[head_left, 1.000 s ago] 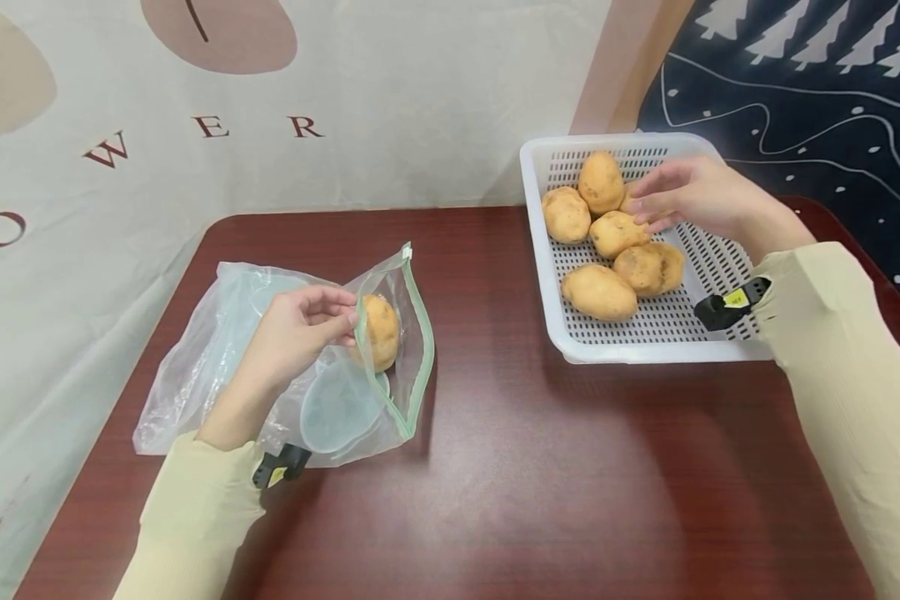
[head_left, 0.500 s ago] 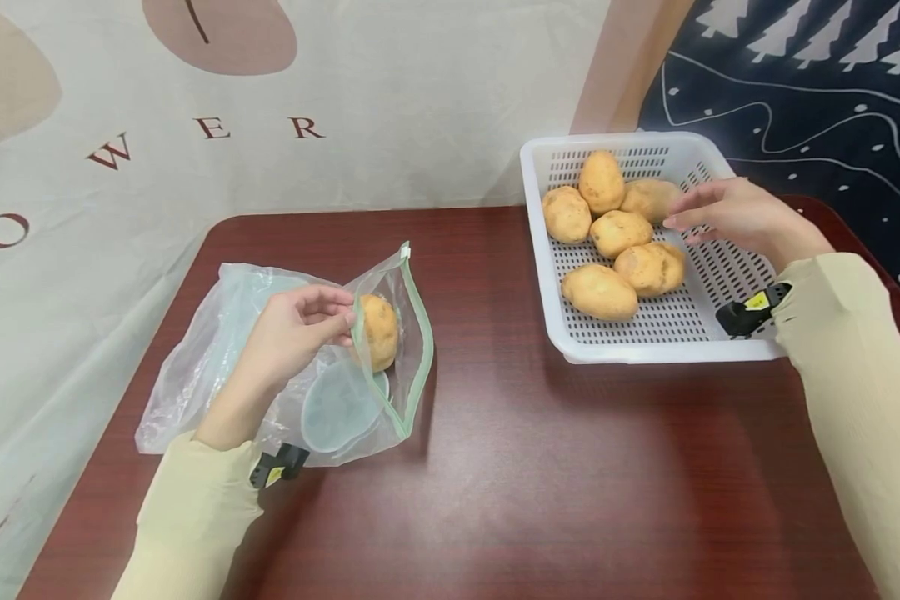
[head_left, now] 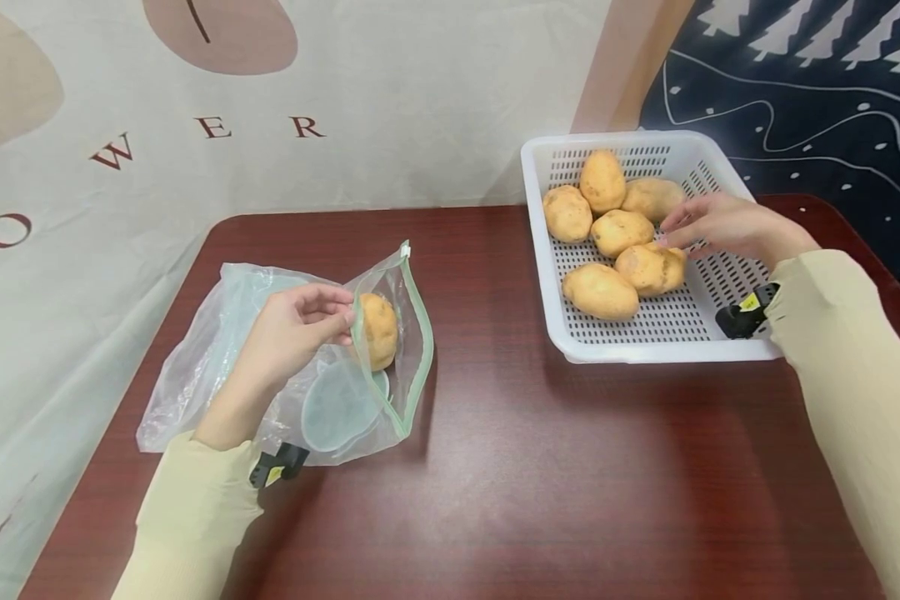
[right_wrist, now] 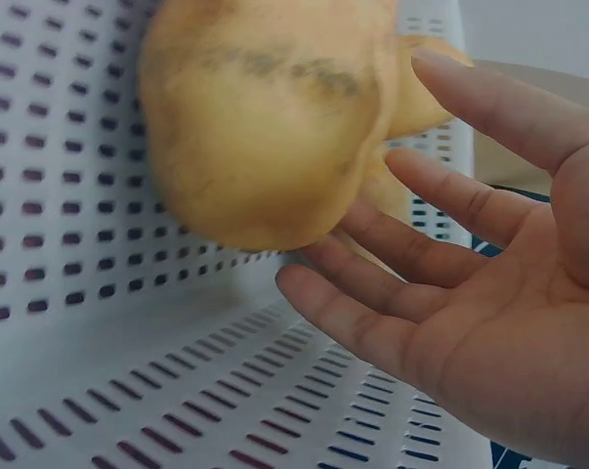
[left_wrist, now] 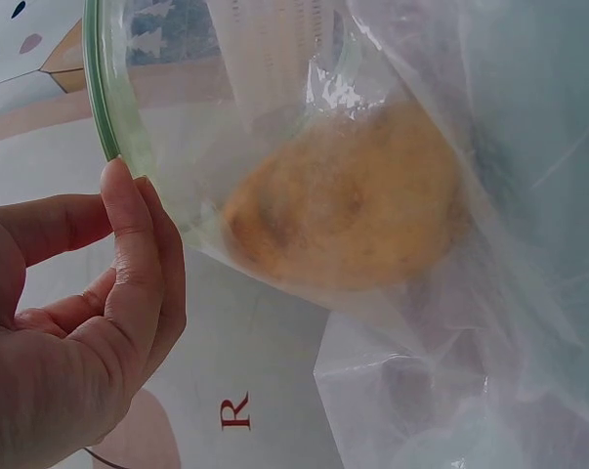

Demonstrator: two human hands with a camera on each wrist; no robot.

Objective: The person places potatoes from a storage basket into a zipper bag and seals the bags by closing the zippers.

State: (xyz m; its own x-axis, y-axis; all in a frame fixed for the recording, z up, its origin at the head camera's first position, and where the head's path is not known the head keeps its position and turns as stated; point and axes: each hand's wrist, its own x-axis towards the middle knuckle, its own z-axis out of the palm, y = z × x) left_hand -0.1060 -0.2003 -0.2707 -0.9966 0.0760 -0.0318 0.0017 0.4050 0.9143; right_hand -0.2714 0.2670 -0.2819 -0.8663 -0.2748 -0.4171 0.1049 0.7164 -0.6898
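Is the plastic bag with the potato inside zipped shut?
No, the bag has its green zip edges spread apart, so its mouth gapes open.

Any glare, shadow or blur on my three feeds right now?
Head: pale sheen on the table, soft shadow along the near side of the basket; left wrist: bright glints on the zip bag, bagged potato hazy through plastic; right wrist: nearest potato looks slightly soft.
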